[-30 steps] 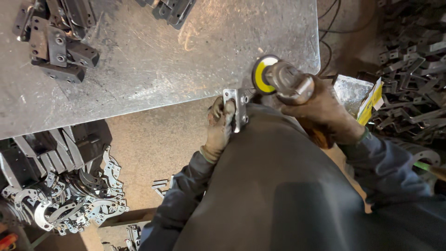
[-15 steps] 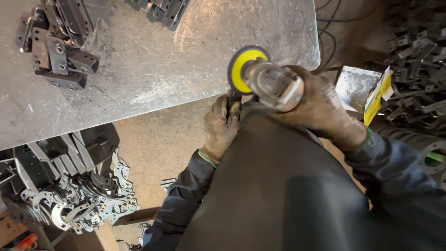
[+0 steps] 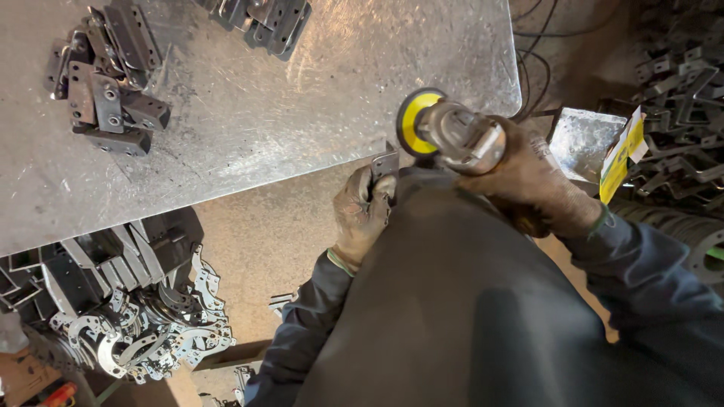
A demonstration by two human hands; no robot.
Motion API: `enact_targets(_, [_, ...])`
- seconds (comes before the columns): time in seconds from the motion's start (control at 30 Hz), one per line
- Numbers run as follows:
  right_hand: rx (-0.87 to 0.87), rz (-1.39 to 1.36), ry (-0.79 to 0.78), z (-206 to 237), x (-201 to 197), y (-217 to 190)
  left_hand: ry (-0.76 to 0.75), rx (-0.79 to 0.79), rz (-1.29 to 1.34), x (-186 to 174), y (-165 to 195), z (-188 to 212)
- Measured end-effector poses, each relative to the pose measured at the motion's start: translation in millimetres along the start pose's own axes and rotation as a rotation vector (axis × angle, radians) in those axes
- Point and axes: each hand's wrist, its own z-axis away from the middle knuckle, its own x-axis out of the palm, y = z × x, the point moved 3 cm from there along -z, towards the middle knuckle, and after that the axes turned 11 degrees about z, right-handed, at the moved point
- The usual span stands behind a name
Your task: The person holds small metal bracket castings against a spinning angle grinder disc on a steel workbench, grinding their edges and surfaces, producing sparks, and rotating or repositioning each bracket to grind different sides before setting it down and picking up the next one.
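Left hand [image 3: 362,215] grips a small flat grey metal bracket [image 3: 385,164] at the scratched steel surface [image 3: 249,113]; right hand [image 3: 528,181] clasps a yellow-disc angle grinder [image 3: 445,134]; brace the bracket firmly, disc angled off fingers

Grinder and bracket at my table's near edge

My left hand [image 3: 362,215] holds a metal bracket [image 3: 385,166] at the steel table [image 3: 302,113] edge; the angle grinder [image 3: 452,136] in my right hand [image 3: 535,185] sits at two o'clock from it, stacked brackets [image 3: 105,90] at ten.

I look down on a scratched, shiny steel tabletop [image 3: 302,113] over a dusty tan concrete floor [image 3: 264,241], with dark cables [image 3: 539,45] trailing beyond its far corner.
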Motion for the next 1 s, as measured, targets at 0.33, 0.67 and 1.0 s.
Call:
enact_targets(0.33, [-0.090,-0.137,-0.055,5.4,-14.2,-14.8,0.033,-0.041,-0.212,1.2,-3.7,-2.4])
enact_targets(0.67, [-0.115,-0.035,-0.033,9.0,-7.7,-7.4,-0.045,0.050,-0.462,2.5,9.0,-7.8])
enact_targets(1.0, [-0.127,0.268,-0.072,4.5,-18.3,-45.7,-0.244,0.170,-0.782,1.4,2.9,-4.8])
